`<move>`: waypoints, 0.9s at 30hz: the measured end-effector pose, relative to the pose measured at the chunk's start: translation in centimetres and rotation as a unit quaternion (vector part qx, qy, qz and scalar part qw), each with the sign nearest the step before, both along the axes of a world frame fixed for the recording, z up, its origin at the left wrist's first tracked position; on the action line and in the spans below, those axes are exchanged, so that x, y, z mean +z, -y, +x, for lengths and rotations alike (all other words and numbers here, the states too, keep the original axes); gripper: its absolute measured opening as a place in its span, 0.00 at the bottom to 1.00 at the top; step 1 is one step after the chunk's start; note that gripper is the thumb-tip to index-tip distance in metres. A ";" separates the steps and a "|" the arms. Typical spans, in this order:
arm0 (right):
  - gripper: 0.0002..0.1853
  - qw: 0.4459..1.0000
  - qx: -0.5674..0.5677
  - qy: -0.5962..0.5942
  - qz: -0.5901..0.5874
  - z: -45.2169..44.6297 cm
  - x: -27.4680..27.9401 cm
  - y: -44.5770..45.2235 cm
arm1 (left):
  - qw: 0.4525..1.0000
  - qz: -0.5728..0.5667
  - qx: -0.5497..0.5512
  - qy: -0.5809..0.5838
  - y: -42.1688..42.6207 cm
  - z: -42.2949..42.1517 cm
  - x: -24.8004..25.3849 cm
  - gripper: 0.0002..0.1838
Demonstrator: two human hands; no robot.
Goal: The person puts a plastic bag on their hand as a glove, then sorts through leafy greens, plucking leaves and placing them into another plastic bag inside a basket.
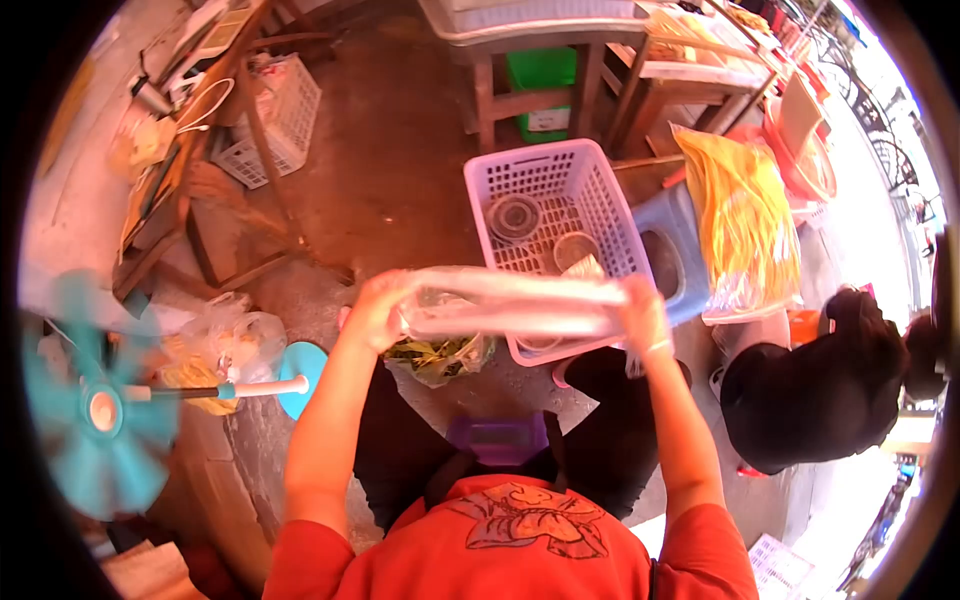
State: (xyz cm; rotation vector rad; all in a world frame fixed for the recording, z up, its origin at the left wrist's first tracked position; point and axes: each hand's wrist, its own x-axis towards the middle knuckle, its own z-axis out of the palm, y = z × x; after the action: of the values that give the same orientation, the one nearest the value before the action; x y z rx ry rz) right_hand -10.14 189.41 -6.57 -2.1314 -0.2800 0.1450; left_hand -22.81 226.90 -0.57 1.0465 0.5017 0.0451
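Between my two raised hands stretches a clear plastic bag (pixel 515 302), blurred by motion. My left hand (pixel 382 310) is closed round its left end, and my right hand (pixel 640 312) grips the right end. Behind and below the bag stands a lilac plastic basket (pixel 480 215) with round clear containers (pixel 514 217) on its bottom; the bag hides its near part. Green leaves in a bag (pixel 440 358) lie on the floor below my left hand.
At the left are a teal fan (pixel 103 410) and a plastic bag (pixel 235 340). A yellow-filled bag (pixel 745 220) rests by a blue stool (pixel 675 250) at the right. A person in black (pixel 810 400) is at the far right. Wooden furniture (pixel 540 100) stands ahead.
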 end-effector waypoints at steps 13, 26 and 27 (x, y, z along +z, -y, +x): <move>0.30 0.977 -0.137 -0.127 -0.105 7.8 -6.1 4.7 | 0.940 0.302 -0.130 -0.086 13.2 11.3 -16.9 0.15; 0.36 0.921 -0.050 0.051 -0.384 7.7 -3.2 -0.4 | 0.860 0.482 -0.098 -0.137 17.9 14.7 -21.5 0.42; 0.35 0.936 -0.050 0.081 -0.340 7.7 -2.3 -1.0 | 0.850 0.505 -0.097 -0.110 17.7 14.4 -19.3 0.42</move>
State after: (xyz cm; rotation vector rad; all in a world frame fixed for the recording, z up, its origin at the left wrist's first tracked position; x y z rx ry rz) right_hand -2.42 190.37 -8.82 -2.8484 -0.2351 0.0009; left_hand -8.42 209.20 -19.92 2.1594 0.5846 0.0062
